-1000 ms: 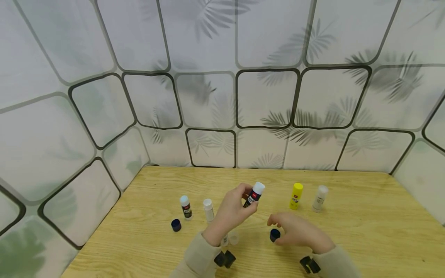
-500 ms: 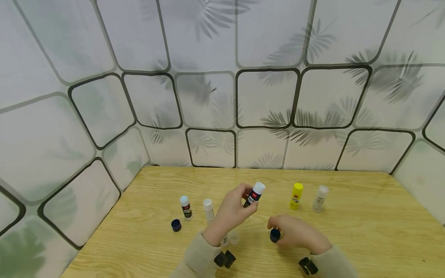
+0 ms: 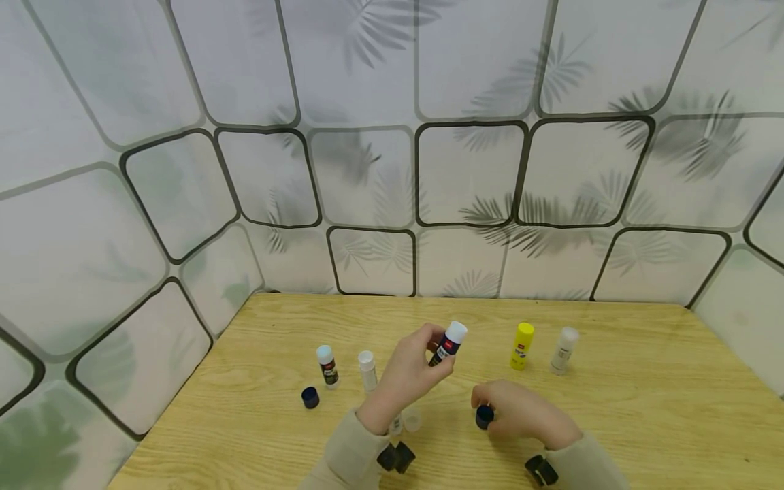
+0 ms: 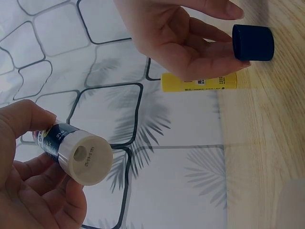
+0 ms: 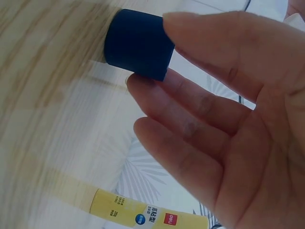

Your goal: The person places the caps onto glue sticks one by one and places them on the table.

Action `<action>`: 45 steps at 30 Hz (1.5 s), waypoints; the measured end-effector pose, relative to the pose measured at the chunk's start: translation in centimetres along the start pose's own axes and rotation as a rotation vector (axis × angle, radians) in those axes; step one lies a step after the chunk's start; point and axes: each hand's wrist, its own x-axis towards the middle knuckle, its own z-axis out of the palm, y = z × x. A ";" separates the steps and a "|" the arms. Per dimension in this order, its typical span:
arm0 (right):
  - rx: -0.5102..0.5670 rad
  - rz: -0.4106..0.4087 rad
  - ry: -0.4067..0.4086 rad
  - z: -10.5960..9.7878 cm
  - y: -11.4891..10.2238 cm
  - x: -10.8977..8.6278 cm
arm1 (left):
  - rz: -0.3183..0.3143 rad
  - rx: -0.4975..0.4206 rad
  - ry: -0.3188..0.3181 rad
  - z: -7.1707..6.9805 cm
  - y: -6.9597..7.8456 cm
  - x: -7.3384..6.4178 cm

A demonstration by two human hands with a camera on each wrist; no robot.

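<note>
My left hand (image 3: 407,371) holds a dark blue glue stick (image 3: 447,347) tilted above the table, its white end pointing up. The left wrist view shows printing and a small hole on that white end face (image 4: 90,162). A dark blue cap (image 3: 484,417) stands on the table, hollow side up. Around it is my right hand (image 3: 527,412), fingers behind the cap and thumb in front. In the left wrist view, a narrow gap separates the thumb (image 4: 228,9) from the cap. One fingertip (image 5: 138,83) is right at the cap's side in the right wrist view.
A yellow glue stick (image 3: 523,346) and a whitish one (image 3: 564,350) stand at the right. To the left stand a black-labelled stick (image 3: 328,367), a white one (image 3: 367,371) and another dark blue cap (image 3: 310,397). A clear cap (image 3: 412,419) lies near the left sleeve.
My right hand has shifted slightly toward me, its fingers drawing in around the cap. The left hand and its glue stick have stayed in place.
</note>
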 end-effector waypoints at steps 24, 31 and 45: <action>-0.017 0.019 0.000 0.2 -0.1 0.2 | -0.011 -0.018 -0.014 0.0 0.0 0.0; 0.019 0.026 0.004 -0.2 -0.2 0.1 | -0.011 -0.017 -0.016 0.0 0.1 0.0; 0.033 -0.155 0.220 -3.2 -0.9 -0.6 | -0.037 -0.031 -0.015 -0.2 0.0 0.0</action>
